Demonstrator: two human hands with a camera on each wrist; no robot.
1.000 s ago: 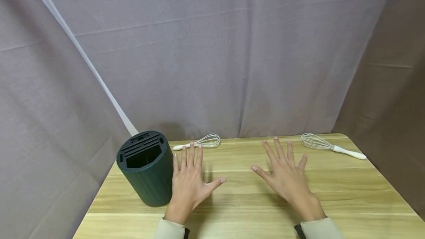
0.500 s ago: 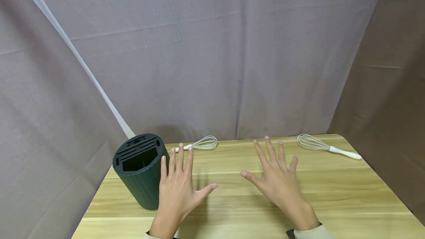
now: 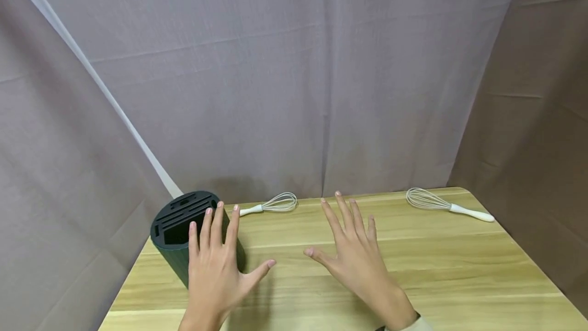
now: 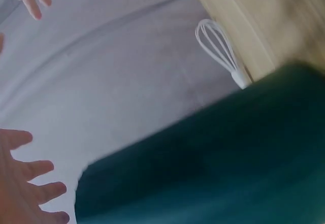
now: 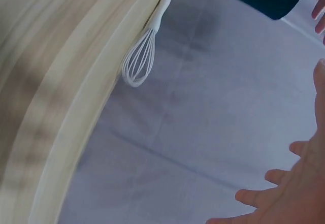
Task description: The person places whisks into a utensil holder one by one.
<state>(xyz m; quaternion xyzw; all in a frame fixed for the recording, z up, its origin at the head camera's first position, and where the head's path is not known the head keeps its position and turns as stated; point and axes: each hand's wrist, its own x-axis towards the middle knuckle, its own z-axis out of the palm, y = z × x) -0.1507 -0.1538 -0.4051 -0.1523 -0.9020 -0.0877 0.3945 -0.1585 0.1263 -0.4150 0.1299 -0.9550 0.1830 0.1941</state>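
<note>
My left hand (image 3: 216, 269), fingers spread and straight, overlaps the front of a dark green knife block (image 3: 172, 262) in the head view. The block is round, with slots and a wider opening in its black top; my hand hides part of it. To the right my right hand (image 3: 358, 259) hovers over the table with fingers splayed, holding nothing. Behind my left hand a small white whisk (image 3: 275, 204) lies near the table's back edge, its handle end close to the block. A second, larger white whisk (image 3: 432, 200) lies at the back right, handle pointing right.
The light wooden table (image 3: 459, 269) fills the lower part of the head view. A grey curtain (image 3: 257, 91) hangs along its back and left, and a brown-looking cloth (image 3: 528, 132) stands at the right.
Both hands have moved left in the head view, the left one now in front of the knife block. The view has shifted slightly; the block and whisks stay put on the table.
</note>
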